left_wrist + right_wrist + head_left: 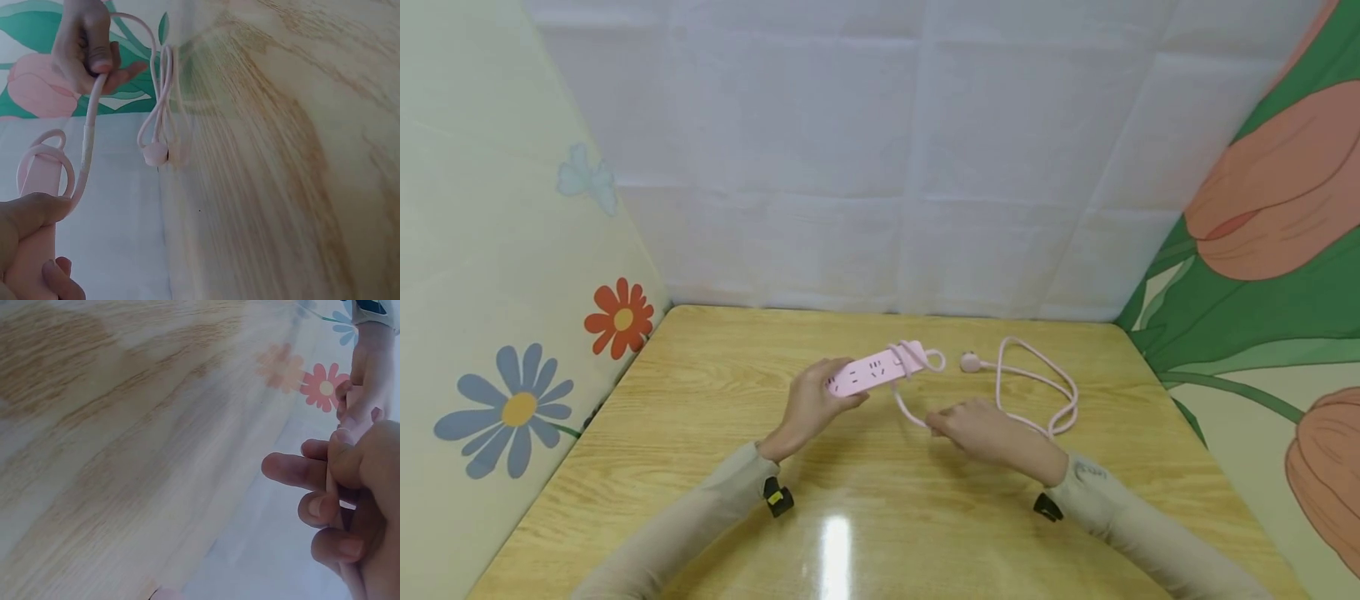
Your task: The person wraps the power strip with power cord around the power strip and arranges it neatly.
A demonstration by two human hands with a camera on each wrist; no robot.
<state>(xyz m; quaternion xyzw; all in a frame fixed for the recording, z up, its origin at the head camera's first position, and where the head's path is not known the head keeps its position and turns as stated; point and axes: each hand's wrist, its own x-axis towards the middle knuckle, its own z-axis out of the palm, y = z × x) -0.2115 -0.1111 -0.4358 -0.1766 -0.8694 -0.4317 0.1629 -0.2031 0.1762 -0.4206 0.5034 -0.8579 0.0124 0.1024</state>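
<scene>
My left hand [813,402] grips one end of a pink power strip [871,372], its socket face up and its far end tilted to the right. The pink cord [910,412] loops round the strip's far end, then runs down to my right hand [981,429]. That hand pinches the cord between thumb and fingers, as the right wrist view shows close up. In the left wrist view the left thumb [39,211] lies along the strip by the wrapped loops [45,159], and the cord stretches taut-looking between both hands.
The rest of the cord [1072,398] lies in a loose loop on the wooden table [715,367] to the right, beside its plug [970,362]. A white cloth [790,167] hangs behind the table, with flower-patterned panels [520,408] at both sides.
</scene>
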